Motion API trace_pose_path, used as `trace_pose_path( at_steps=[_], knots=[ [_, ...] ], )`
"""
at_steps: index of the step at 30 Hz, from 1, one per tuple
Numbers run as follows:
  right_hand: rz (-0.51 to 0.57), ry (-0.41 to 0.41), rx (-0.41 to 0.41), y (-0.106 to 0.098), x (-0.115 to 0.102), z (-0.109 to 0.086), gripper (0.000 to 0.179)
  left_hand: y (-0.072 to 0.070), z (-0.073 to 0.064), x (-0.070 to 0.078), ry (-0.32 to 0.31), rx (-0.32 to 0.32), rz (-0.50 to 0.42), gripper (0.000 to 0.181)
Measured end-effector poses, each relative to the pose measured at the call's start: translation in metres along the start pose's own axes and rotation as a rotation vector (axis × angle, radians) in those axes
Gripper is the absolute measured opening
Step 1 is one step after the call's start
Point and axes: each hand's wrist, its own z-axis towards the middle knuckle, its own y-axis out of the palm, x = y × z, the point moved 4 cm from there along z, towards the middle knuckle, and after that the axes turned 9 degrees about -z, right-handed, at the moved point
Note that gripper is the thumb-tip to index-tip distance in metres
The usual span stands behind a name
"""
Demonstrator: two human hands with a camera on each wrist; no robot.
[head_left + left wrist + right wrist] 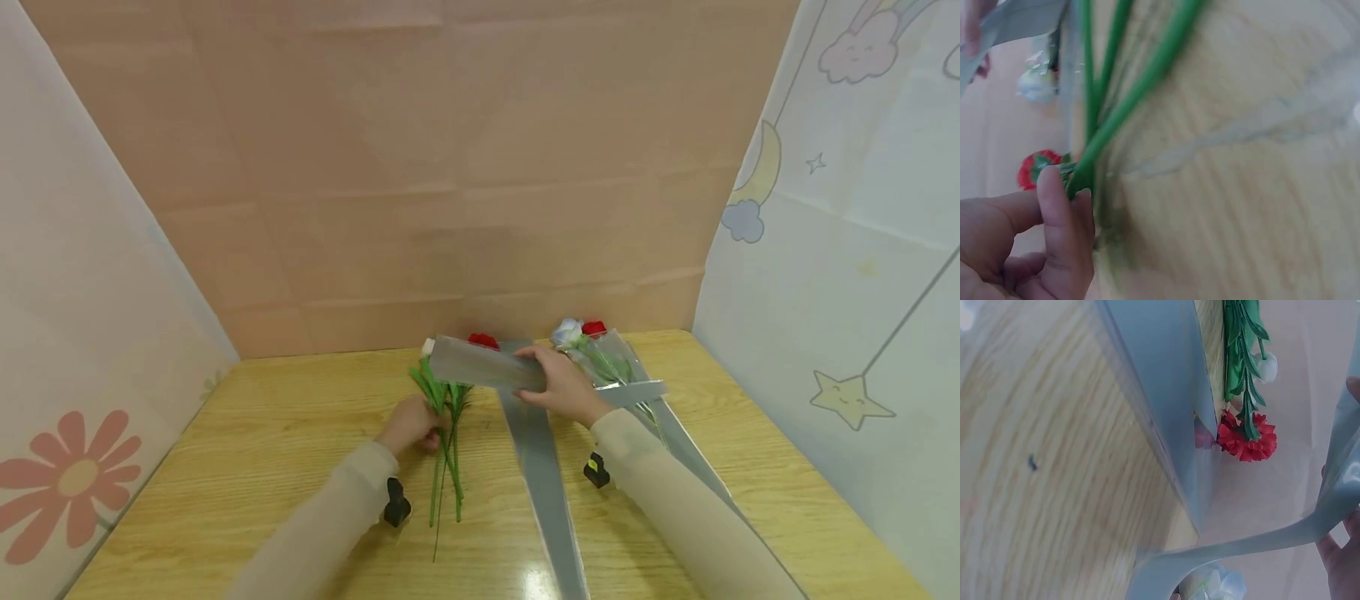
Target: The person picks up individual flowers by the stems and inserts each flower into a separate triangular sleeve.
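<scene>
Wooden desk (315, 517) spans the lower frame; just below centre, the right grip (561, 385) closes round a grey plastic sheet (472, 364); lower left of it, the left grip (411, 423) pinches green flower stems (1146, 80).

A screened-off tabletop set, whether in a home or a studio unclear: a wood-grain table (285, 417) under the person's fingers (531, 352), a creased peach backdrop (465, 167) beyond them, a flower-print sheet (52, 275) to their left and a moon-and-star-print sheet (840, 292) to their right
</scene>
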Motion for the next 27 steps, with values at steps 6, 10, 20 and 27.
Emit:
trace_pose_path(
  at_steps=[6, 10, 20, 27],
  knots=[
    [0.022, 0.005, 0.01, -0.002, 0.0, 0.0, 0.06, -0.025, -0.01, 0.014, 0.021, 0.062, -0.16, 0.018],
    [0.043, 0.006, 0.014, -0.002, 0.001, 0.0, 0.06, -0.051, -0.02, 0.032, 0.06, 0.132, -0.284, 0.022],
    [0.055, 0.012, 0.021, -0.002, 0.003, 0.0, 0.06, -0.11, -0.062, 0.101, 0.904, 0.608, -0.97, 0.018],
    [0.066, 0.016, 0.017, 0.0, 0.003, 0.001, 0.06, -0.104, -0.071, 0.107, 1.098, 0.723, -1.096, 0.01]
  ],
)
